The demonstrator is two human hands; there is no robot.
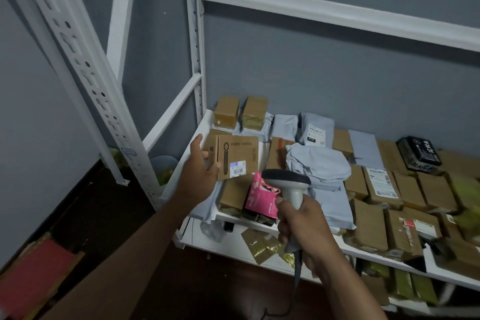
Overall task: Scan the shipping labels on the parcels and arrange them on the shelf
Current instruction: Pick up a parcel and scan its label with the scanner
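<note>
- Left hand (pixel 201 171) is gripping a brown box (pixel 235 157), fingers curled on its left edge, holding it over the shelf's (pixel 207 122) near-left corner w/ label (pixel 238 168) facing up.
- Right hand (pixel 302 226) is wrapping the scanner (pixel 288 187) handle, head aiming left toward the label.
- Step: scanning this box, probably.
- Next: line beam on barcode, then set box among the parcels.

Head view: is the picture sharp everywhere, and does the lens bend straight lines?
Head view: light is dim and even, without glare. The held cardboard box and scanner are fairly sharp, though the box's label is too small to read. Parcels at the right edge smear into blur. The shelf post leans and bows from wide-angle distortion.
</note>
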